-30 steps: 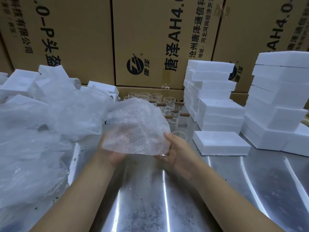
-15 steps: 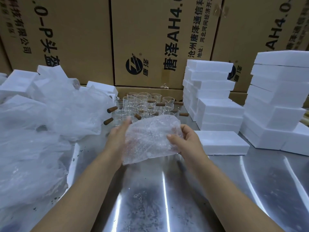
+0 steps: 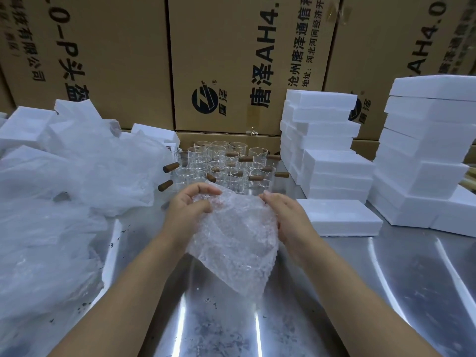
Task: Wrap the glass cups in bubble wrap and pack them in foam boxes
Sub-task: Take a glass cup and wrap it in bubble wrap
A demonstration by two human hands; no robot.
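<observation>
**Head view.** A sheet of bubble wrap [image 3: 231, 243] is held above the steel table [image 3: 334, 292] between both hands. The left hand [image 3: 189, 206] is closed on the sheet's upper left edge, with fingers and thumb curled over it. The right hand [image 3: 287, 215] is set against the upper right edge. It is judged to be gripping, though its fingertips are partly hidden by the film.

The sheet's long axis runs from the far edge between the hands down to a loose corner hanging toward the person. Whether a cup is already enclosed cannot be told through the crumpled film.

The glass cups [image 3: 224, 163], each with a short wooden handle, are grouped upright directly beyond the hands, just behind the sheet's far edge. The left hand is judged slightly the nearer to them. A single foam box [image 3: 337, 215] lies flat just beside the right hand, which is the nearer to it.

Stacked foam boxes [image 3: 327, 150] stand behind it and further right. They are closed, so their contents are not shown; the cups appear empty. Loose plastic bags [image 3: 64, 189] are heaped at left, and cardboard cartons [image 3: 231, 60] stand behind. The step in hand is judged to be wrapping, with packing not yet begun.
</observation>
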